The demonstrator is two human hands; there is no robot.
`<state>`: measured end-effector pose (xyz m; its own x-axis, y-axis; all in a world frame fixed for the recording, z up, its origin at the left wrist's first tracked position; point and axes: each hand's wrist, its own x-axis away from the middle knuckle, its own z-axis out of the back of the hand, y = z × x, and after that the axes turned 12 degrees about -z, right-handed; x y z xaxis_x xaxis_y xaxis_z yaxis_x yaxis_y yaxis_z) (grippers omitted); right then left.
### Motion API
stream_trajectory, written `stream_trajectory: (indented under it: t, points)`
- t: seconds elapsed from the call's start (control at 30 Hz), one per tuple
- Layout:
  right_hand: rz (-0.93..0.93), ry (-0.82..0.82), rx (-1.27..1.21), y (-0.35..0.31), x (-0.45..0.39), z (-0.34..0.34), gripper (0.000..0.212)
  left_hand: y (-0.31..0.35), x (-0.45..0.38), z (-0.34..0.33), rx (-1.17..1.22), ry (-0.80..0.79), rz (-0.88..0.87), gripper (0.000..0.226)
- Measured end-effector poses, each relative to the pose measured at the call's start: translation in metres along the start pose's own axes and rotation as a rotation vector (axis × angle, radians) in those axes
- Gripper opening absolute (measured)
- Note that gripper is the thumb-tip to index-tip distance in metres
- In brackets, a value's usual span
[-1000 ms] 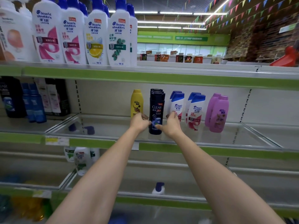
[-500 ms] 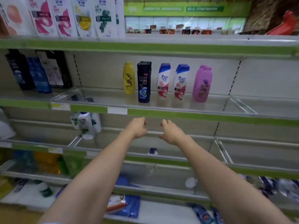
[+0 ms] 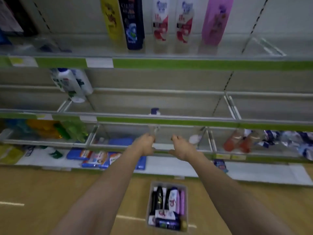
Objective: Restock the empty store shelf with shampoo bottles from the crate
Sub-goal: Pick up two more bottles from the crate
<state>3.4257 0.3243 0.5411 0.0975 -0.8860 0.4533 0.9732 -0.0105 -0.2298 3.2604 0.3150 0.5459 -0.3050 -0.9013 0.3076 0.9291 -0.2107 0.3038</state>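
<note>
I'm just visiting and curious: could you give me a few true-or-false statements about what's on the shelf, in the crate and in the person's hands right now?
1. The crate on the floor holds bottles. True.
2. The left hand grips a bottle. False: it holds nothing.
3. A pink bottle stands on the shelf, right of two white bottles. True.
4. The right hand is inside the crate. False: it is well above it, in front of the shelves.
5. The dark bottle lies flat. False: it stands upright.

"CLEAR" (blurred, only just legible) on the dark bottle (image 3: 131,22).
</note>
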Motion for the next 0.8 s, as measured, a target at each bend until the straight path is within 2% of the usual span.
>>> stream_trajectory:
  t: [0.3,0.53,0.67,0.8]
  points:
    - [-0.149,-0.215,-0.056,0.051,-0.004,-0.115,0.053,-0.011,0.002,-0.125,0.086,-0.259,-0.003,0.041]
    - [-0.268,-0.348,-0.167,0.081,0.008,-0.196,0.073,-0.015,0.014,-0.196,0.092,-0.376,0.018,0.042]
    - [-0.350,-0.382,-0.254,0.094,0.022,-0.241,0.062,-0.020,0.026,-0.239,0.154,-0.445,0.045,0.041]
    - [-0.409,-0.416,-0.327,0.104,0.022,-0.286,0.057,-0.028,0.026,-0.280,0.315,-0.438,0.124,0.039]
